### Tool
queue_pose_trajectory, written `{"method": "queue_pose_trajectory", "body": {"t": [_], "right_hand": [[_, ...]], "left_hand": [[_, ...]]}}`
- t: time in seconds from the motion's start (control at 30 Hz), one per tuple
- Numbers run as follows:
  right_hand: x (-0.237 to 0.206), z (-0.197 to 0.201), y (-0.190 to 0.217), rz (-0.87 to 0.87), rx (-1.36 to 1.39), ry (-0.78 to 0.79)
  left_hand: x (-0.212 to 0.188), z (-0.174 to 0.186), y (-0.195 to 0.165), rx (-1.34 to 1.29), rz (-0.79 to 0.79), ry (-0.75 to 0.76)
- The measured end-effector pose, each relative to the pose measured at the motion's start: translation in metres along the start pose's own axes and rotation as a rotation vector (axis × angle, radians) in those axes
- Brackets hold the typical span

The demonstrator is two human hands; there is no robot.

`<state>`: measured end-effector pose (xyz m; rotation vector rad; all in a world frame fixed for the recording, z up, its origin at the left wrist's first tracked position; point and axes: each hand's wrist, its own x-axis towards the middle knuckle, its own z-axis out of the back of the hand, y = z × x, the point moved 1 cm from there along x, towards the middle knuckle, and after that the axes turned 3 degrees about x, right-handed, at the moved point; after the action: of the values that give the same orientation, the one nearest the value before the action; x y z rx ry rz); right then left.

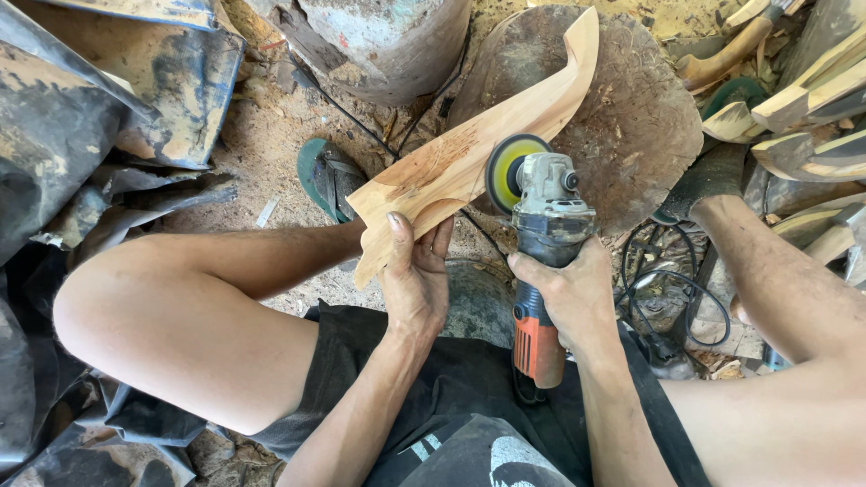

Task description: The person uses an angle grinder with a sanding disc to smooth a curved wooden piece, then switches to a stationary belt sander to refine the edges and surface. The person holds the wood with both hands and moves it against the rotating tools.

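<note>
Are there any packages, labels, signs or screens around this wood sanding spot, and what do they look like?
No packages, signs or screens show.
White print: on the dark shorts at the bottom edge, pale broken shapes, partly cut off.
Angle grinder: in the right hand, grey head, orange and black body; no label can be made out.

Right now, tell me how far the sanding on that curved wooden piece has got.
Done: the curved wooden piece is cut to shape, and its broad face looks mostly smooth and pale. In hand: the left hand steadies its lower end while the right hand holds the angle grinder, disc at the piece's edge. Left: reddish rough patches remain near the middle. More shaped pieces are stacked at right.
</note>
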<state>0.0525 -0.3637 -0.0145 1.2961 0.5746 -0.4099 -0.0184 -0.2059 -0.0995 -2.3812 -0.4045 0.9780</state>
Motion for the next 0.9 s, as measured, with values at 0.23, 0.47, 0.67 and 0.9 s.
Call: {"method": "queue_pose_trajectory", "body": {"t": [0.23, 0.47, 0.67, 0.9], "right_hand": [[0.006, 0.001, 0.008, 0.03, -0.01, -0.046], [-0.004, -0.002, 0.002, -0.023, -0.024, -0.002], [-0.017, -0.003, -0.005, -0.018, -0.05, 0.023], [-0.025, -0.003, -0.006, 0.059, -0.062, 0.015]], "left_hand": [[0.001, -0.003, -0.001, 0.001, -0.013, -0.005], [0.002, -0.004, -0.001, 0.018, 0.001, -0.011], [0.0, -0.005, -0.003, 0.035, 0.0, -0.025], [-0.001, -0.007, -0.004, 0.019, -0.005, -0.023]]}}
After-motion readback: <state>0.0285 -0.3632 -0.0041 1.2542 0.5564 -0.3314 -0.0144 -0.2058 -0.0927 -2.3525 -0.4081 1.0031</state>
